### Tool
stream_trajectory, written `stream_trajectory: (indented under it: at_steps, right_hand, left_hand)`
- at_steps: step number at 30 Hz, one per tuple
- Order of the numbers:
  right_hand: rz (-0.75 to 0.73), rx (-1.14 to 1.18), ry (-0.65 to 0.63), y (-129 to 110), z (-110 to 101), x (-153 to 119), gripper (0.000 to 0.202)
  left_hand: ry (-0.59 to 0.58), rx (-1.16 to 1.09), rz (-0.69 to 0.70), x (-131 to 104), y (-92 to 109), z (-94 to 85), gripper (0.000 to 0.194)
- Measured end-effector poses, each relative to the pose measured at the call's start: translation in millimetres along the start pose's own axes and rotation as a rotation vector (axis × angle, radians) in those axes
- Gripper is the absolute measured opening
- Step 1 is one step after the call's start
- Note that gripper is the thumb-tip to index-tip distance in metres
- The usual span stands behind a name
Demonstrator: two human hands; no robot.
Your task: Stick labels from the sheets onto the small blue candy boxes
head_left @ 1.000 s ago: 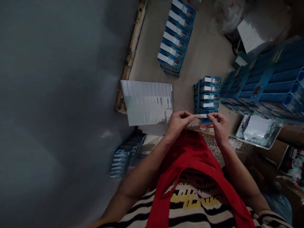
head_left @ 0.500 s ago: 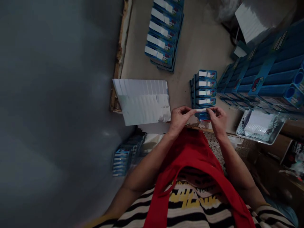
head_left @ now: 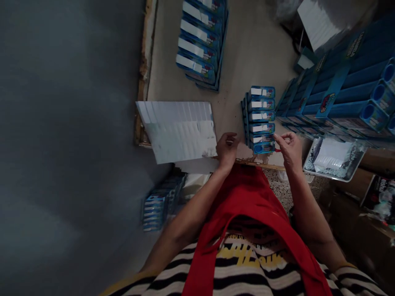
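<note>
A short row of blue boxes (head_left: 262,117) with white label strips on top stands near the table's front edge. The strip (head_left: 258,139) on the second-nearest box lies flat along it. My right hand (head_left: 290,149) is at that row's right end, thumb and fingertips closed by the second-nearest box. A small red thing (head_left: 277,150) shows beside this hand; what its fingers hold, if anything, is unclear. Left of the row, my left hand (head_left: 227,150) has loosely curled fingers with nothing seen in them. It is by the right edge of a white label sheet (head_left: 182,131).
Another row of labelled blue boxes (head_left: 197,45) stands farther back. Blue packs (head_left: 339,90) are stacked at right, above a clear tray (head_left: 345,174) with white paper. More blue boxes (head_left: 154,211) lie below the table at left. The table's front edge (head_left: 268,165) is worn.
The white strip held between both hands is now on the second-nearest box. My left hand has let go and drawn left; the right has moved to the box's right end. The view shifted slightly.
</note>
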State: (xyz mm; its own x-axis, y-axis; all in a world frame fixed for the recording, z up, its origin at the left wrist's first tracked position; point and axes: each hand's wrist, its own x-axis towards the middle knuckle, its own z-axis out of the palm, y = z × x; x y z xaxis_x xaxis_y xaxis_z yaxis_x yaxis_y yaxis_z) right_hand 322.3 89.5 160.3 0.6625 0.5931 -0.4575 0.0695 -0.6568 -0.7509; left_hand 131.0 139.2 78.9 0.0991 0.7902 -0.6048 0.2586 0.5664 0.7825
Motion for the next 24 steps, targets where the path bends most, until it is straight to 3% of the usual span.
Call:
stream_trajectory:
  at_steps: [2, 3, 6, 8, 12, 17, 20, 24]
  right_hand:
    - [-0.014, 0.038, 0.020, -9.6, -1.8, -12.5, 0.048]
    - [-0.028, 0.047, 0.019, -13.4, -1.4, -18.3, 0.049]
    - [-0.050, 0.055, -0.015, -19.2, 4.5, -31.9, 0.049]
    - [-0.064, 0.047, -0.042, -19.1, 10.5, -38.1, 0.049]
    - [-0.064, 0.082, -0.076, -12.5, 14.7, -47.3, 0.048]
    - [0.042, 0.215, -0.211, 0.3, -1.4, -55.5, 0.061]
    - [0.030, 0.186, -0.124, 6.3, -4.7, -56.0, 0.056]
    - [-0.109, 0.081, 0.013, 10.8, 6.1, -47.3, 0.047]
  left_hand:
    - [0.068, 0.009, 0.072, -20.4, 5.8, -9.9, 0.032]
    - [0.025, -0.035, 0.070, -31.6, 10.2, -13.9, 0.034]
    - [-0.320, -0.231, -0.014, -59.5, 25.0, -18.5, 0.056]
    - [-0.452, -0.312, -0.069, -68.8, 32.3, -16.0, 0.061]
    - [-0.370, -0.292, -0.038, -73.0, 33.3, -13.2, 0.036]
    - [-0.309, -0.194, -0.003, -77.1, 27.0, -25.8, 0.034]
    - [-0.285, -0.138, 0.020, -73.1, 28.7, -27.2, 0.031]
    - [-0.218, -0.052, 0.074, -56.6, 33.8, -21.1, 0.026]
